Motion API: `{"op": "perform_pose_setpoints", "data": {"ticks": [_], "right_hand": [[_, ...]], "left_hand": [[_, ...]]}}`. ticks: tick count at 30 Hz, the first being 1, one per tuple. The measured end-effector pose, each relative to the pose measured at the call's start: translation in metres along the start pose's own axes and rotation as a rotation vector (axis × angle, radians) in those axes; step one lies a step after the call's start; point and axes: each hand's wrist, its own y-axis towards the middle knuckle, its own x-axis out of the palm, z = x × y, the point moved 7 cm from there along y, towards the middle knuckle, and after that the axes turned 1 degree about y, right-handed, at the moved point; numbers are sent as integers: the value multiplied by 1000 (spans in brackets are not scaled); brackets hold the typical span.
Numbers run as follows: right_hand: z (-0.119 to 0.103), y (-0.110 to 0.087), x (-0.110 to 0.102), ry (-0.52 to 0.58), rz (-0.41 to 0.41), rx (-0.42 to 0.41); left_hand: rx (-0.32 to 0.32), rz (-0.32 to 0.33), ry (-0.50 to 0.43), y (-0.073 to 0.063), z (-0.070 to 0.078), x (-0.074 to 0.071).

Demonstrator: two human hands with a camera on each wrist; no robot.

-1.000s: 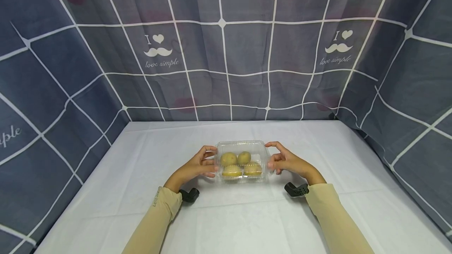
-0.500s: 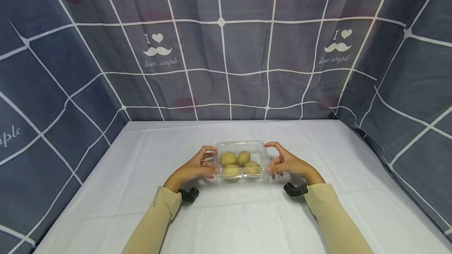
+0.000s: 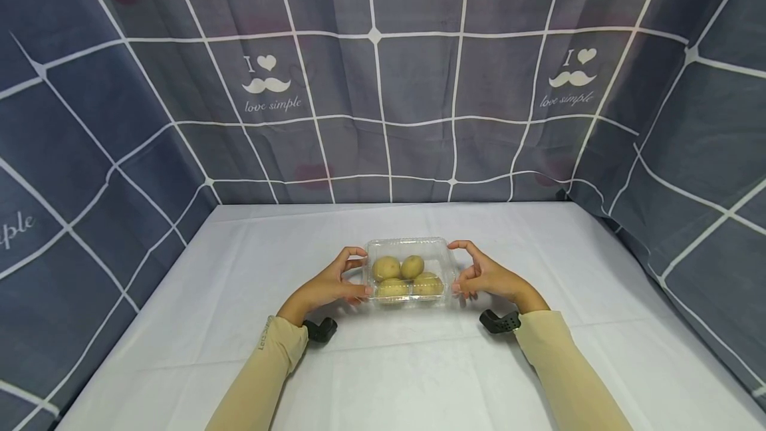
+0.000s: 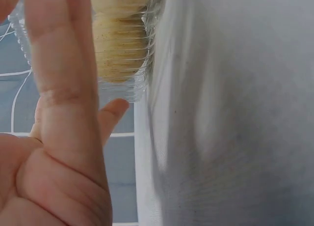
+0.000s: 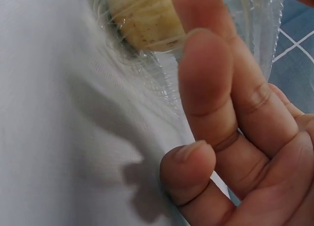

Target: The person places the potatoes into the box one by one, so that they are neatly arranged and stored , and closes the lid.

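A clear plastic clamshell container [image 3: 444,259] lies on the white-covered table, with several potatoes [image 3: 386,268] showing through it. My left hand [image 3: 328,286] grips its left side, thumb near the front corner and index finger at the back corner. On the opposite side my right hand [image 3: 492,275] grips it likewise, its index finger stretched to the back corner and its other fingers curled. In the left wrist view a potato [image 4: 120,49] sits behind the ribbed plastic wall, beside the fingers [image 4: 68,88]. Close to the container's edge in the right wrist view are the curled fingers [image 5: 206,83].
A white cloth [image 3: 383,371] covers the table. Dark grey curtains [image 3: 419,85] with white grid lines stand at the back and both sides. Each wrist carries a black camera mount [image 3: 321,330], just past the beige sleeves [image 3: 263,371].
The container has stayed nearly in place between both hands. My left thumb has shifted slightly towards the front, and a glare line on the plastic has moved a little lower.
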Motion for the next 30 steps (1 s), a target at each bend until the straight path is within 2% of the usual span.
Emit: {"op": "perform_pose_setpoints", "data": {"ticks": [5,19,30], "right_hand": [[1,1,0,38,-5,-8],[2,2,2,104,-47,-63],[3,3,3,147,-48,-55]], "left_hand": [[9,-8,-5,0,0,2],[-28,2,-18,0,0,0],[-57,19,-16,2,-2,1]]}}
